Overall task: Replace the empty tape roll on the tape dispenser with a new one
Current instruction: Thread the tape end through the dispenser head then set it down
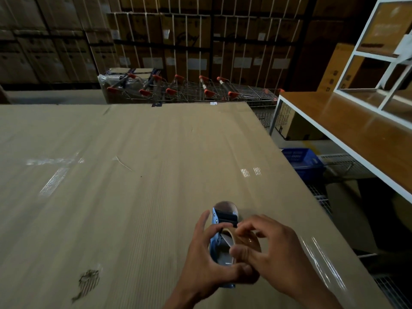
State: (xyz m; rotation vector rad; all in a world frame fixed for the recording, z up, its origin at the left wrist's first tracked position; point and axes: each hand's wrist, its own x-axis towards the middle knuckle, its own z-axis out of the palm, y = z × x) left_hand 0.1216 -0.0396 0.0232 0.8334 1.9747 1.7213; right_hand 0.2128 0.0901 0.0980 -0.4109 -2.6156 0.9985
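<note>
The blue tape dispenser (217,244) is held just above the cardboard tabletop (124,175) at about 5 o'clock, the left hand (207,262) in a closed grip around its frame. The right hand (267,248) is pinched on the tape roll (231,236) at the hub. Seating or threading appears in hand; next, the roll must be pressed squarely home.
</note>
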